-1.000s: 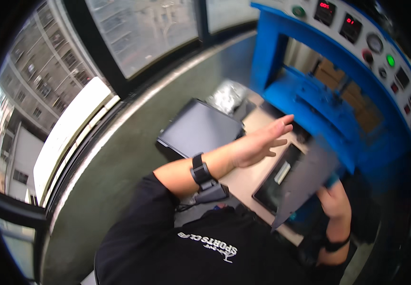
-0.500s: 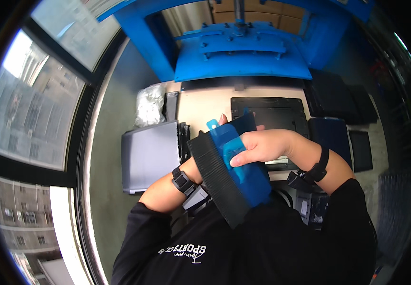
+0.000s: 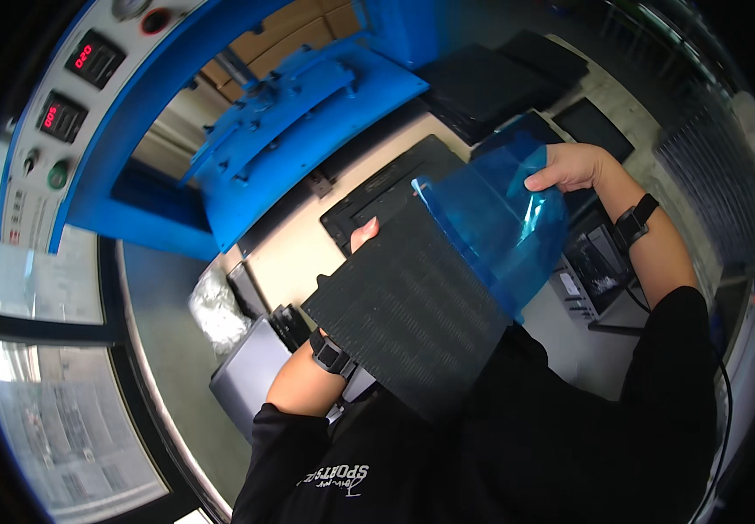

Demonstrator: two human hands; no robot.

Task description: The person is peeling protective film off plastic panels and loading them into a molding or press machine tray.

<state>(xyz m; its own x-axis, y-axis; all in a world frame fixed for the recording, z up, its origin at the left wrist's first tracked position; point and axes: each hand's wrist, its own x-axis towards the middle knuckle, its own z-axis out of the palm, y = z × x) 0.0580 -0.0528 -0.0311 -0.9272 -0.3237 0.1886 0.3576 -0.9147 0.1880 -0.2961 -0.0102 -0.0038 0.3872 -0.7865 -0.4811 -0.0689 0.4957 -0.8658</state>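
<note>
A black, finely ribbed panel (image 3: 412, 306) is held up in front of my chest. My left hand (image 3: 364, 234) is closed on it from behind; only fingertips show at its far edge, the rest being hidden by the panel. My right hand (image 3: 574, 166), thumb against fingers, grips a clear blue protective film (image 3: 500, 218) by its outer part. The film bows outward to the right, with its near-left edge still along the panel's right edge.
A blue press (image 3: 308, 131) with a control box (image 3: 54, 131) stands at the far left. On its pale board lies a black frame-like panel (image 3: 351, 205). Dark panels (image 3: 482, 87) are stacked far right. A crumpled plastic bag (image 3: 218, 310) and grey-topped stack (image 3: 247, 371) sit left.
My right hand has moved right, drawing the blue film off the panel's face. The panel now shows more of its ribbed side. The whole view has turned, bringing the control box in.
</note>
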